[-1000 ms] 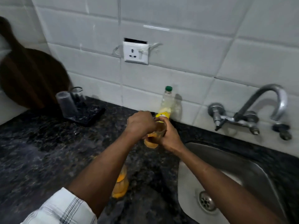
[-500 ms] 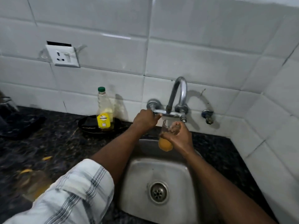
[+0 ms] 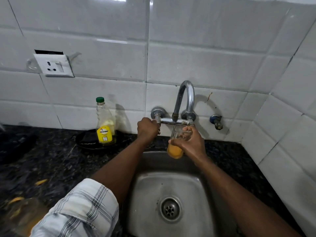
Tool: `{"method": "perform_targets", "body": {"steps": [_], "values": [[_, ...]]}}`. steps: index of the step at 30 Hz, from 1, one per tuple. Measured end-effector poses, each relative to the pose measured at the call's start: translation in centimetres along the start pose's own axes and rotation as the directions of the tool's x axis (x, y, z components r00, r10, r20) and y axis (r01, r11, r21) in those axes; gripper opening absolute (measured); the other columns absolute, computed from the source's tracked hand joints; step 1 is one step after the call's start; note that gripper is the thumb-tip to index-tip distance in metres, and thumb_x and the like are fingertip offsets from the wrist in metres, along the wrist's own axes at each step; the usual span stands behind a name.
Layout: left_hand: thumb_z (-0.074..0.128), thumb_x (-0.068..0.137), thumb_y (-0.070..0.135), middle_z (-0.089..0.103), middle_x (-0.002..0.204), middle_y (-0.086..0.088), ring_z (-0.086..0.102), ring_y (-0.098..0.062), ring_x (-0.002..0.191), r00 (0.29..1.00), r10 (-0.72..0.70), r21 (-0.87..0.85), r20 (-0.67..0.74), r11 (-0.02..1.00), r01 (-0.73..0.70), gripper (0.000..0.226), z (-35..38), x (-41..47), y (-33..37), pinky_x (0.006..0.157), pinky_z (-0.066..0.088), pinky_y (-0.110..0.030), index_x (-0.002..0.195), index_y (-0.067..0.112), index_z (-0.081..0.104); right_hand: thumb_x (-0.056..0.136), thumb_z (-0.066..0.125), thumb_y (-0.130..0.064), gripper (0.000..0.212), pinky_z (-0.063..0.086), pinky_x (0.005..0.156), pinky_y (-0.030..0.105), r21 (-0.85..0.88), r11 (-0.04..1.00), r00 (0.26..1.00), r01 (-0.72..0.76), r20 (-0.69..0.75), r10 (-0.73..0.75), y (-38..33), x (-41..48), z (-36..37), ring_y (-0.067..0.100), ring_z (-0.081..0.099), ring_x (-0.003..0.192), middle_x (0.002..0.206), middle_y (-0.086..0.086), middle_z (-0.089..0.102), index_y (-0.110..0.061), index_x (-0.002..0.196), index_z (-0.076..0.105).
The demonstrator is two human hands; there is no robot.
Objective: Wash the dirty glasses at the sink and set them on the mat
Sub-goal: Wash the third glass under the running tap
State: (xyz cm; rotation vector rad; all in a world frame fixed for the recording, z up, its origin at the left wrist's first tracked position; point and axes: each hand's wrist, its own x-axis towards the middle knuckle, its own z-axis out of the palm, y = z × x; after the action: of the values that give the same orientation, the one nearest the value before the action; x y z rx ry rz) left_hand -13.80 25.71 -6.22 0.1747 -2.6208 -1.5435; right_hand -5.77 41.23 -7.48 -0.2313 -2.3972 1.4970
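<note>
My right hand (image 3: 191, 142) grips a clear glass (image 3: 175, 150) with orange residue in its bottom, held upright right under the spout of the chrome tap (image 3: 185, 101) over the steel sink (image 3: 153, 194). My left hand (image 3: 147, 129) is closed around the tap's left valve handle. No water is visibly running. A second dirty glass (image 3: 25, 212) with orange residue stands blurred on the dark counter at the lower left, partly behind my checked sleeve. The black mat (image 3: 15, 144) shows only at the far left edge.
A dish soap bottle (image 3: 105, 127) with a green cap stands on a black dish (image 3: 85, 140) left of the tap. A wall socket (image 3: 53, 65) is at the upper left. A small blue valve (image 3: 216, 120) sticks out right of the tap. Orange bits (image 3: 41, 182) lie on the counter.
I carried the glass from over the counter to under the tap. My left hand left the glass and took hold of the tap handle. The view swung right, toward the sink.
</note>
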Motion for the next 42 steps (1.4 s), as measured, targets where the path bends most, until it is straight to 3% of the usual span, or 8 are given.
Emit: {"method": "perform_targets", "body": {"steps": [6,10,14,21,26,30,37,42], "values": [[0.054,0.096,0.042,0.071,0.087,-0.013,0.069,-0.027,0.07,0.981,-0.119,-0.173,0.153,0.974,0.145,0.036,1.0,-1.7,-1.8,0.069,0.061,-0.041,0.094,0.008,0.066,0.06,0.092,-0.023,0.063,0.05,0.069,0.022,0.009,1.0,1.0,0.008,0.018,-0.008,0.5,-1.5,-0.8,0.006,0.063,0.086,0.095,-0.011,0.064,-0.022,0.11,0.055],[0.047,0.097,0.048,0.065,0.106,-0.02,0.063,-0.034,0.084,0.704,-0.332,-0.252,0.627,0.769,0.587,0.051,3.5,-5.0,-3.9,0.075,0.053,-0.042,0.12,0.004,0.055,0.056,0.094,-0.027,0.06,0.052,0.068,0.027,0.004,0.999,0.999,-0.033,-0.007,0.033,0.8,-1.8,-1.3,0.01,0.064,0.081,0.09,-0.007,0.067,-0.02,0.104,0.057],[0.039,0.095,0.056,0.07,0.091,-0.021,0.067,-0.031,0.078,0.536,-0.151,-0.415,0.831,0.474,0.777,0.063,5.7,-7.5,-4.1,0.06,0.058,-0.032,0.106,0.0,0.069,0.056,0.092,-0.03,0.061,0.057,0.076,0.033,-0.009,0.998,0.998,-0.054,0.027,0.055,1.1,-2.5,-1.0,0.014,0.068,0.086,0.095,-0.003,0.071,-0.022,0.105,0.059],[0.034,0.093,0.042,0.059,0.061,-0.011,0.052,-0.02,0.049,0.7,-0.256,-0.512,0.666,0.525,0.68,0.046,6.5,-7.6,-3.4,0.04,0.036,-0.019,0.096,0.005,0.06,0.064,0.086,-0.048,0.077,0.041,0.094,0.025,-0.287,0.936,0.978,0.202,0.001,-0.21,0.7,-3.3,-1.4,0.004,0.051,0.108,0.118,-0.014,0.054,-0.024,0.128,0.051],[0.036,0.097,0.044,0.062,0.071,-0.016,0.055,-0.022,0.049,0.778,-0.307,-0.537,0.549,0.584,0.609,0.045,6.4,-6.6,-3.8,0.041,0.04,-0.022,0.104,0.006,0.059,0.082,0.072,-0.048,0.031,0.015,0.095,0.02,-0.477,0.739,0.878,0.475,0.209,-0.43,0.4,-1.8,-2.3,0.007,0.058,0.096,0.096,-0.015,0.068,-0.029,0.104,0.064],[0.042,0.098,0.043,0.068,0.091,-0.019,0.061,-0.023,0.063,0.85,-0.285,-0.571,0.442,0.642,0.512,0.041,6.3,-6.4,-3.6,0.045,0.044,-0.025,0.107,0.009,0.064,0.087,0.067,-0.037,0.029,0.044,0.088,0.027,-0.362,0.848,0.881,0.386,0.417,-0.223,-1.1,-0.3,-2.4,0.011,0.064,0.091,0.099,-0.006,0.072,-0.021,0.111,0.068],[0.055,0.097,0.036,0.07,0.082,-0.014,0.062,-0.023,0.062,0.977,-0.106,-0.587,0.183,0.785,0.195,0.033,6.0,-6.3,-4.3,0.043,0.042,-0.024,0.088,0.008,0.069,0.074,0.056,0.007,0.043,0.048,0.086,0.033,-0.262,0.963,0.579,-0.058,0.777,0.246,-2.9,4.1,-3.2,0.019,0.063,0.1,0.11,0.012,0.07,-0.003,0.114,0.066],[0.048,0.096,0.044,0.072,0.083,-0.016,0.06,-0.022,0.054,0.841,-0.283,-0.378,0.461,0.795,0.475,0.045,4.7,-4.6,-3.8,0.044,0.042,-0.023,0.095,0.005,0.07,0.081,0.057,0.015,0.046,0.053,0.083,0.024,-0.329,0.909,0.563,0.255,0.815,0.137,-1.7,3.9,-2.7,0.0,0.064,0.092,0.102,-0.005,0.067,-0.018,0.112,0.065]]}}
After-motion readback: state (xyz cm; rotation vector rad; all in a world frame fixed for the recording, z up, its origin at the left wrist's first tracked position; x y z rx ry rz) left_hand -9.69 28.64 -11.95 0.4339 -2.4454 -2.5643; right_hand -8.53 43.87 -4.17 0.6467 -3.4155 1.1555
